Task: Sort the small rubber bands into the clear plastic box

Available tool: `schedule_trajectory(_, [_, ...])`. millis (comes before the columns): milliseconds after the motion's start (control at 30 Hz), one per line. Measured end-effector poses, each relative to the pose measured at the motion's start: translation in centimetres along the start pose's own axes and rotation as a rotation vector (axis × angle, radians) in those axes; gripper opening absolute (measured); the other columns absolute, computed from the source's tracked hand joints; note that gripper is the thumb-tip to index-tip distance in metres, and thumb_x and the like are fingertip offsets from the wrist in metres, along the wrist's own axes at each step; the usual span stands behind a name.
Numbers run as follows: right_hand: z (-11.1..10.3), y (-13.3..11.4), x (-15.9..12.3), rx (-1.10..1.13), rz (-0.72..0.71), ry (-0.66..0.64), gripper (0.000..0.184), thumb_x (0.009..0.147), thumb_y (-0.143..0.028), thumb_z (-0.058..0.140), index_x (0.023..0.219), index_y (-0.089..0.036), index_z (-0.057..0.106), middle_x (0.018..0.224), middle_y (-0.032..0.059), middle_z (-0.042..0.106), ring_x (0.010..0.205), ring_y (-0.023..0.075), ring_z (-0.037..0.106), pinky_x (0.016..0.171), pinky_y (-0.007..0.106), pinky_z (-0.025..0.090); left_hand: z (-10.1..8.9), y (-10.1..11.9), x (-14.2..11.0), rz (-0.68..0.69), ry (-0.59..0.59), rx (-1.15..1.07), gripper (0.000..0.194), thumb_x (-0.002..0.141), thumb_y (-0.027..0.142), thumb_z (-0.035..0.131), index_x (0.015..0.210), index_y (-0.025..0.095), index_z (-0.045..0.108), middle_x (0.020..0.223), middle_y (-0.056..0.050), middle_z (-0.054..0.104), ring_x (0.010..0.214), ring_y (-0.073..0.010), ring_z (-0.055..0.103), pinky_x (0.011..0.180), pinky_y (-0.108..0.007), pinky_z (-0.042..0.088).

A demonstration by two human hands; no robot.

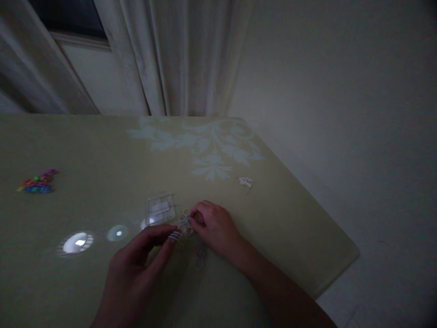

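Observation:
My left hand (136,264) is low at the table's near side, with several small white bands (174,236) wound round the tips of two extended fingers. My right hand (215,225) is closed in a pinch over a loose cluster of small pale rings (184,222) on the table, its fingertips touching them. Two more rings (200,256) lie on the table between my wrists. A small clear plastic box (160,208) sits just behind the cluster.
The yellowish table (85,150) has a pale floral pattern at the back. A pile of coloured bands (37,182) lies far left. A small white piece (245,182) rests near the right edge. Curtains and wall stand behind.

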State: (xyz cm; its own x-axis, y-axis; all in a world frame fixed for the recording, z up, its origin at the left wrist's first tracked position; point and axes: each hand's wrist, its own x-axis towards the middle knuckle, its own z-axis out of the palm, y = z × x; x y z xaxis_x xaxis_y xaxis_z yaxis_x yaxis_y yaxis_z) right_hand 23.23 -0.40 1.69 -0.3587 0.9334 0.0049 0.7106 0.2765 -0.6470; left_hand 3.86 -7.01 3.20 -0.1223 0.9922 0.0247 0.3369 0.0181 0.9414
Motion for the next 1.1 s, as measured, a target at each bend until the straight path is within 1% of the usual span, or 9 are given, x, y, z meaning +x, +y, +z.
schedule_trajectory(100, [-0.2, -0.2, 0.1, 0.046, 0.002, 0.026, 0.005, 0.091, -0.013, 0.070, 0.093, -0.018, 0.071, 0.085, -0.0005, 0.065, 0.076, 0.0128, 0.055, 0.072, 0.026, 0.038, -0.2, 0.1, 0.1, -0.010, -0.027, 0.008, 0.023, 0.085, 0.049, 0.077, 0.093, 0.029, 0.083, 0.096, -0.003, 0.084, 0.087, -0.0258, 0.080, 0.078, -0.034, 0.066])
schedule_trajectory(200, [-0.6, -0.7, 0.0, 0.215, 0.009, 0.044, 0.004, 0.089, -0.015, 0.072, 0.091, -0.018, 0.072, 0.077, -0.0033, 0.058, 0.070, 0.0113, 0.051, 0.068, 0.025, 0.038, -0.2, 0.1, 0.1, -0.024, -0.017, -0.016, 0.022, 0.084, 0.048, 0.078, 0.091, 0.029, 0.083, 0.094, -0.002, 0.084, 0.087, -0.0251, 0.079, 0.079, -0.033, 0.066])
schedule_trajectory(400, [-1.3, -1.4, -0.7, 0.703, 0.051, -0.130, 0.021, 0.086, -0.036, 0.081, 0.096, -0.018, 0.075, 0.065, -0.0080, 0.042, 0.058, 0.0087, 0.037, 0.054, 0.023, 0.029, -0.1, -0.5, 0.3, 0.034, 0.012, -0.045, 0.020, 0.084, 0.047, 0.078, 0.092, 0.030, 0.084, 0.097, -0.002, 0.084, 0.090, -0.0237, 0.079, 0.084, -0.032, 0.066])
schedule_trajectory(533, [-1.5, -1.6, -0.9, 0.808, 0.079, -0.187, 0.032, 0.080, -0.045, 0.088, 0.093, -0.019, 0.076, 0.062, -0.0091, 0.039, 0.056, 0.0081, 0.033, 0.052, 0.024, 0.025, -0.3, -0.7, 0.4, 0.015, -0.009, -0.025, 0.025, 0.085, 0.047, 0.079, 0.102, 0.029, 0.084, 0.102, -0.002, 0.084, 0.090, -0.0247, 0.080, 0.080, -0.032, 0.067])
schedule_trajectory(667, [-1.6, -1.7, -0.7, 0.835, 0.080, -0.210, 0.035, 0.078, -0.047, 0.089, 0.092, -0.018, 0.076, 0.062, -0.0086, 0.041, 0.056, 0.0080, 0.035, 0.053, 0.024, 0.026, -0.2, -0.2, 0.5, 0.085, -0.004, -0.036, 0.020, 0.087, 0.045, 0.076, 0.095, 0.028, 0.083, 0.098, -0.003, 0.083, 0.086, -0.0226, 0.079, 0.075, -0.029, 0.065])
schedule_trajectory(767, [-1.4, -1.5, -0.5, 0.784, 0.071, -0.159, 0.028, 0.091, -0.044, 0.077, 0.096, -0.017, 0.075, 0.068, -0.0052, 0.052, 0.061, 0.0097, 0.044, 0.056, 0.023, 0.033, -0.2, 0.1, 0.4, 0.043, 0.026, 0.014, 0.023, 0.088, 0.047, 0.074, 0.096, 0.028, 0.081, 0.097, -0.003, 0.083, 0.085, -0.0223, 0.079, 0.073, -0.027, 0.064])
schedule_trajectory(900, [-0.9, -0.7, -0.2, 0.351, -0.055, -0.035, 0.010, 0.095, -0.024, 0.069, 0.098, -0.019, 0.077, 0.087, 0.0008, 0.064, 0.077, 0.0129, 0.058, 0.072, 0.025, 0.044, -0.4, 0.3, 0.2, -0.053, 0.042, 0.036, 0.029, 0.088, 0.053, 0.071, 0.098, 0.027, 0.081, 0.094, -0.003, 0.083, 0.083, -0.0238, 0.080, 0.070, -0.027, 0.064])
schedule_trajectory(967, [-0.7, -0.5, -0.1, 0.191, -0.100, -0.045, 0.013, 0.093, -0.019, 0.069, 0.102, -0.020, 0.078, 0.094, 0.0022, 0.066, 0.083, 0.0138, 0.061, 0.079, 0.026, 0.046, -0.5, 0.4, 0.1, -0.066, 0.037, 0.035, 0.030, 0.087, 0.053, 0.072, 0.099, 0.027, 0.081, 0.095, -0.003, 0.084, 0.085, -0.0245, 0.080, 0.073, -0.029, 0.065])
schedule_trajectory(1100, [-0.3, -0.4, -0.1, 0.094, -0.087, -0.075, 0.020, 0.097, -0.021, 0.066, 0.113, -0.019, 0.078, 0.100, 0.0040, 0.068, 0.087, 0.0154, 0.063, 0.082, 0.027, 0.048, -0.2, 0.3, 0.0, -0.084, 0.070, 0.019, 0.029, 0.086, 0.053, 0.074, 0.098, 0.027, 0.080, 0.097, -0.003, 0.084, 0.089, -0.0251, 0.080, 0.083, -0.032, 0.065])
